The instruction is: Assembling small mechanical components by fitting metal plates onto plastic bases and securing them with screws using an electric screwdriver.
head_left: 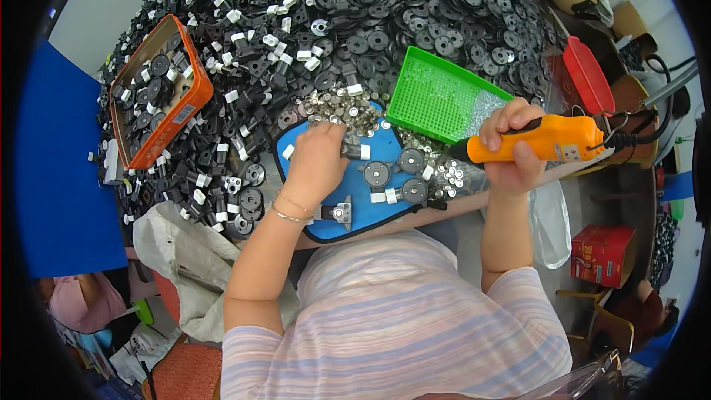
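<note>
Head view: the right hand [511, 141] is wrapped around an orange power screwdriver [559, 138], fingers over the top of the body and thumb beneath it. The tool lies nearly level, its black nose pointing left, just beside the lower right edge of a green basket [433, 92]. A black cable [629, 140] leaves its rear end on the right. The left hand [315, 159] reaches palm down across a blue mat [374, 215], its fingers bent at the near edge of a pile of small metal pieces [352, 107]. Those fingertips are hidden, so I cannot tell whether they grasp anything. A black part with a white end [357, 152] lies right beside this hand, and thin bracelets [292, 211] circle its wrist. On the mat, to the right of the left hand, are round black wheels [376, 173], and nearer the person's body a bracket with a metal plate [341, 213]. More small metal fittings [449, 178] sit just below the screwdriver's nose. The green basket stands tilted in view and holds tiny clear bits [485, 107] in its right part. Beyond it spreads a large heap of black discs [444, 7], mixed on the left with white-ended parts. An orange box [176, 133] at the left holds similar black pieces, and a red tray [589, 78] lies off to the right
</note>
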The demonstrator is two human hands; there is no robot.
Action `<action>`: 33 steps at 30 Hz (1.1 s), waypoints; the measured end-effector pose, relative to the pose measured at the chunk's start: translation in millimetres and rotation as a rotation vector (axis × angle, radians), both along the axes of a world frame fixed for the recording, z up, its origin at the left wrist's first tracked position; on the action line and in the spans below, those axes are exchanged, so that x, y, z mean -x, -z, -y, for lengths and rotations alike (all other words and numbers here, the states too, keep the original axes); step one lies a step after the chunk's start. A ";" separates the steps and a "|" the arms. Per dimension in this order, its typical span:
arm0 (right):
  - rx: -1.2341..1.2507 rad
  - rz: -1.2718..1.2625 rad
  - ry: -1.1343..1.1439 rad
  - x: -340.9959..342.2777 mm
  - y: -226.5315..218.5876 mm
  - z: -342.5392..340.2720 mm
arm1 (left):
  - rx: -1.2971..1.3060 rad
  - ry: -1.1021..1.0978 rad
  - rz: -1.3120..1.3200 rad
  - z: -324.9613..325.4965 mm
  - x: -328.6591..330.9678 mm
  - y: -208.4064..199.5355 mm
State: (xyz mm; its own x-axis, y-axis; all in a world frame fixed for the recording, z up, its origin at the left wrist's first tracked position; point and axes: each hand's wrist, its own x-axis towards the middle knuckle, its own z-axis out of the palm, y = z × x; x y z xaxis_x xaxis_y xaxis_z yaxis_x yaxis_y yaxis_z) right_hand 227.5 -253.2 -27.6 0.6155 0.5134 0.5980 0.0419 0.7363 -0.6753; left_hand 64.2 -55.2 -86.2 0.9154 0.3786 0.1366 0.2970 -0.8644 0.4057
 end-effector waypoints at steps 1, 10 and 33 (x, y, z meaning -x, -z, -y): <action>0.001 -0.007 0.003 -0.7 0.3 1.0 | 0.077 0.059 0.025 -1.8 -2.3 1.4; 0.019 -0.013 0.013 -4.1 4.9 6.0 | 0.070 0.513 -0.005 -25.0 -23.3 5.8; 0.028 -0.016 0.113 -9.7 6.4 26.2 | -0.324 0.141 0.066 -73.8 -113.9 0.8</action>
State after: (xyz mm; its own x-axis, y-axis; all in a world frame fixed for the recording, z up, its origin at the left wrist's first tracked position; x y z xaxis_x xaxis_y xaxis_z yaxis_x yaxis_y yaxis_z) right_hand 237.2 -279.4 -34.0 0.6801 0.4566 0.5735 0.1126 0.7080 -0.6972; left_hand 178.2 18.6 -87.0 0.9408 0.1767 0.2891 0.1481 -0.9819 0.1181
